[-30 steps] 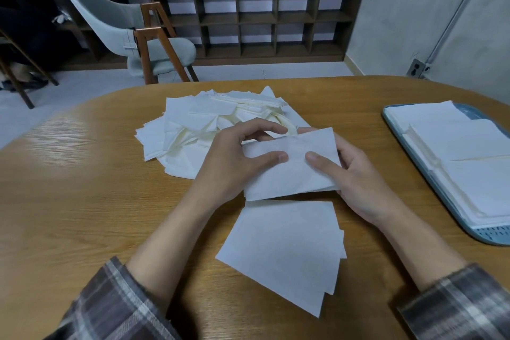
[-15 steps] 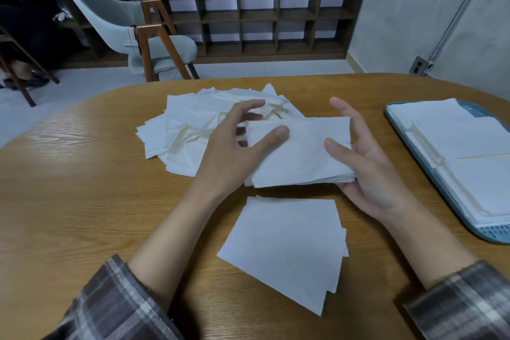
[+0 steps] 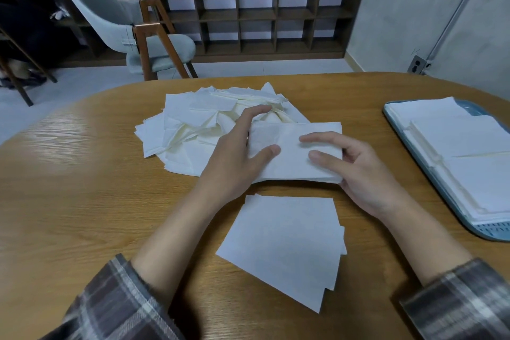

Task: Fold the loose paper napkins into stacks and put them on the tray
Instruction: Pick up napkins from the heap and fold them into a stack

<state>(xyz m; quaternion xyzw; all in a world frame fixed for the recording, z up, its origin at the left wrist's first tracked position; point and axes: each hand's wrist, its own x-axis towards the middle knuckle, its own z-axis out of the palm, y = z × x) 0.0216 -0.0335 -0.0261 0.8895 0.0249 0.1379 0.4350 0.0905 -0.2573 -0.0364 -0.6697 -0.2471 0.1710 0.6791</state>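
near: flat sheets (image 3: 284,246) on table (image 3: 82,188), just nearer than folded stack | mid: folded stack (image 3: 295,157); L hand (image 3: 234,160) pinches left end, thumb on top; R hand (image 3: 358,171) curled round right end | far: loose pile (image 3: 198,124) just beyond stack | tray (image 3: 491,230), part-filled, well right of stack | step: prob. squaring the fold | next: carry to tray, keep ends pinched so layers don't fan
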